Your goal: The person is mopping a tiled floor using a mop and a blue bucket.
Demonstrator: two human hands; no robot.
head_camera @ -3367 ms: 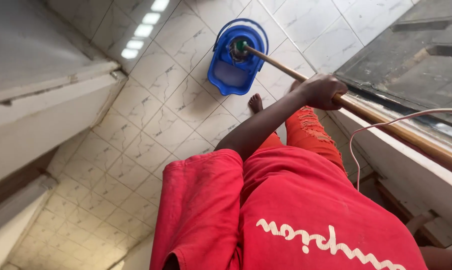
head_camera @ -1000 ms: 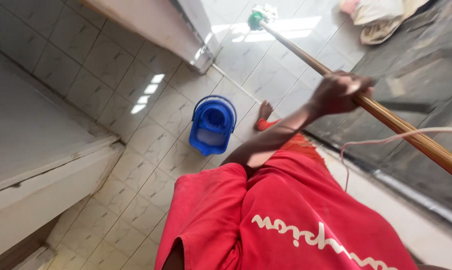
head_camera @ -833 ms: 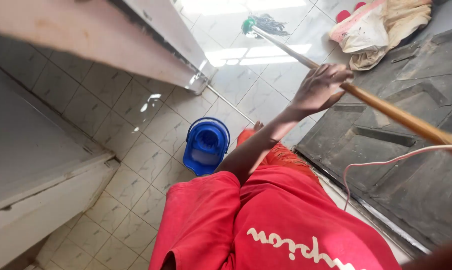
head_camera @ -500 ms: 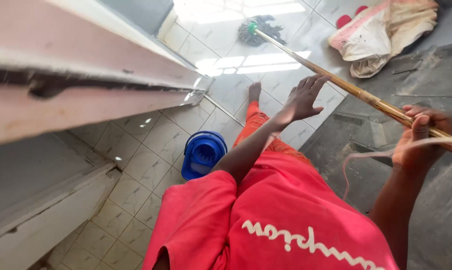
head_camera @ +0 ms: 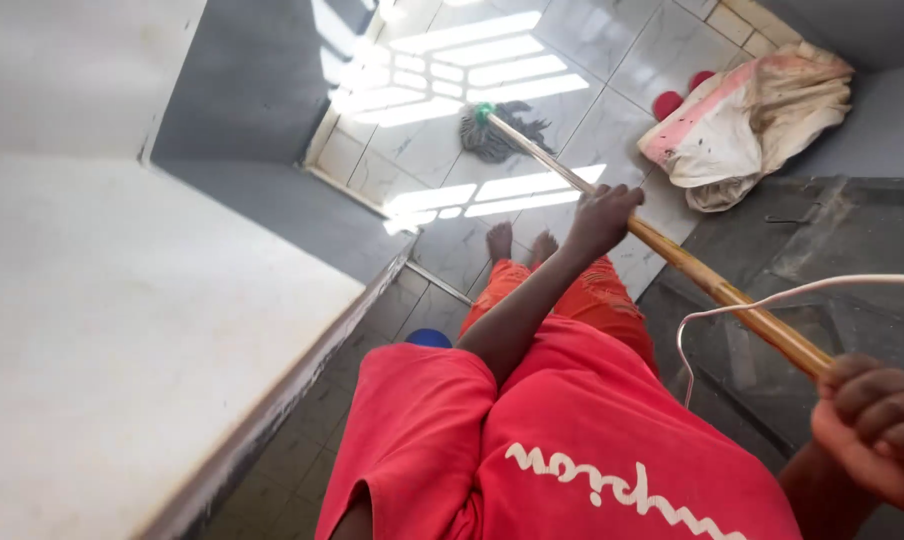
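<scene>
Mopping was the step in hand: your left hand (head_camera: 602, 218) was closed around the wooden mop handle (head_camera: 672, 258) mid-frame, your right hand (head_camera: 877, 430) gripping its upper end at lower right. The grey string mop head (head_camera: 497, 135) lay on the sunlit tiled floor (head_camera: 592, 40) at upper centre. Judging by that, the next stroke called for steady pressure. A crumpled white-and-pink sack (head_camera: 747, 120) sat upper right; a blue bucket (head_camera: 429, 338) peeked out mid-frame.
</scene>
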